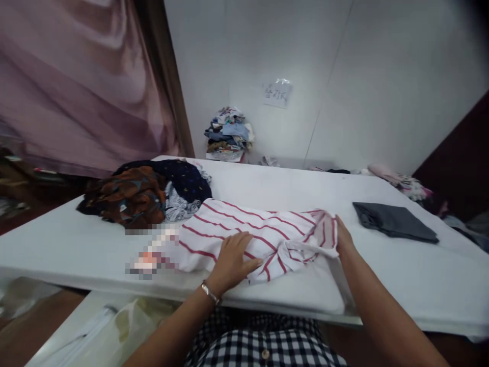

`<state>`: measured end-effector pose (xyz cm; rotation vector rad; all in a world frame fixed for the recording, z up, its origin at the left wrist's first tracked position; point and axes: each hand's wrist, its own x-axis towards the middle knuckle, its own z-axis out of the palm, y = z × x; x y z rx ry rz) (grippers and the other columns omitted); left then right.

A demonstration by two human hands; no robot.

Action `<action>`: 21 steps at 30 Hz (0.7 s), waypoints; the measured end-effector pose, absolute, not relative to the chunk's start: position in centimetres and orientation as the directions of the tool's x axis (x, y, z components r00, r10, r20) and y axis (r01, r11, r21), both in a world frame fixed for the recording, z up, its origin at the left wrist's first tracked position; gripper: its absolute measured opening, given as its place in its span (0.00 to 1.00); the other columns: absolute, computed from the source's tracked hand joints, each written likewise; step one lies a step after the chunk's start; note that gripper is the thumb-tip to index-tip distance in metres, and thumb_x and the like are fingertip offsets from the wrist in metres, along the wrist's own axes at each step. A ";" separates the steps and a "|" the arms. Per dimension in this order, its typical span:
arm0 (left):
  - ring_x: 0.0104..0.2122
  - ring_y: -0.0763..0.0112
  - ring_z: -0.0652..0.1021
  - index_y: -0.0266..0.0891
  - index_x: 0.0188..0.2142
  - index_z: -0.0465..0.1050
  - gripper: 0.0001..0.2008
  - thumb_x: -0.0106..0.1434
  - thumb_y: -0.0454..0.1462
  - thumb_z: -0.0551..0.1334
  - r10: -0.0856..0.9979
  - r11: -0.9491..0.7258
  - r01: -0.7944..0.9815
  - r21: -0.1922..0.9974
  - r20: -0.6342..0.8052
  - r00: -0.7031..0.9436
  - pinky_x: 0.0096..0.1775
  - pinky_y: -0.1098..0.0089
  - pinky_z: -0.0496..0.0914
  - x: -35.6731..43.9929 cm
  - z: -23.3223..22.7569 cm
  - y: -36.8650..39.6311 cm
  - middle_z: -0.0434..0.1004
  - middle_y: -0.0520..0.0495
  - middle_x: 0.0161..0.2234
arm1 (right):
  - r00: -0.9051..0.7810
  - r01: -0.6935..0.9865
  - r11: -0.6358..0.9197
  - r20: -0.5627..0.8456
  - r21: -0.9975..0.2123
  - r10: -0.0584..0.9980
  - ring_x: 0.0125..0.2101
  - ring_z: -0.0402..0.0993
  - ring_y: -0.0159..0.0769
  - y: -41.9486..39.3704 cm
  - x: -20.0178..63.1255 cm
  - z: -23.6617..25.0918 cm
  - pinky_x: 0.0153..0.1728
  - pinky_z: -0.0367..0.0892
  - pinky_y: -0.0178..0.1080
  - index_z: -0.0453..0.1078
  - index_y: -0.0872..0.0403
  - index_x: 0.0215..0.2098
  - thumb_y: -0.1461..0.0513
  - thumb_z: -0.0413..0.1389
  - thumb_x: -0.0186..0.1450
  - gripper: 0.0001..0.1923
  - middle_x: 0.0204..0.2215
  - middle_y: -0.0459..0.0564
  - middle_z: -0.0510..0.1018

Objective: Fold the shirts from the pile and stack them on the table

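A white garment with red stripes (244, 229) lies spread on the white table (382, 275) in front of me. My left hand (233, 260) rests flat on its near part, fingers spread, a bracelet on the wrist. My right hand (344, 237) touches the garment's right end, where the cloth is bunched and folded over. Whether the right fingers pinch the cloth, I cannot tell.
A heap of dark patterned clothes (145, 193) sits at the table's left. A folded grey garment (393, 221) lies at the right. A stack of clothes (229, 135) stands by the back wall. A pink curtain (76, 86) hangs at left. More clothes (405, 183) lie at the far right.
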<state>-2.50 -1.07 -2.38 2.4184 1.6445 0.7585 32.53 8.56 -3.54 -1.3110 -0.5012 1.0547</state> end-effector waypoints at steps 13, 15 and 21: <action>0.51 0.59 0.72 0.44 0.46 0.75 0.17 0.58 0.28 0.60 0.807 -0.559 0.790 0.252 0.387 0.447 0.52 0.55 0.66 0.2 -2.5 -2.0 0.75 0.44 0.51 | 0.299 -0.300 -0.199 -0.290 -0.933 0.909 0.25 0.74 0.34 1.1 32.9 -4.9 0.24 0.74 0.37 0.53 0.40 0.65 0.53 0.64 0.57 0.41 0.37 0.46 0.79; 0.51 0.59 0.72 0.45 0.48 0.74 0.20 0.57 0.27 0.60 0.783 -0.577 0.780 0.245 0.438 0.442 0.52 0.55 0.65 0.7 -1.3 -2.2 0.75 0.44 0.51 | 0.275 -0.282 -0.221 -0.299 -0.934 0.914 0.22 0.71 0.30 1.0 32.5 -4.6 0.22 0.73 0.35 0.58 0.42 0.62 0.55 0.65 0.56 0.37 0.34 0.44 0.78; 0.39 0.64 0.77 0.45 0.52 0.72 0.22 0.58 0.28 0.58 0.722 -0.683 0.670 0.292 0.409 0.558 0.45 0.60 0.69 2.1 0.5 -3.7 0.80 0.47 0.40 | 0.334 -0.451 0.052 -0.114 -0.891 0.936 0.33 0.75 0.35 -0.4 31.5 -4.6 0.32 0.76 0.41 0.46 0.37 0.67 0.52 0.63 0.56 0.46 0.40 0.43 0.77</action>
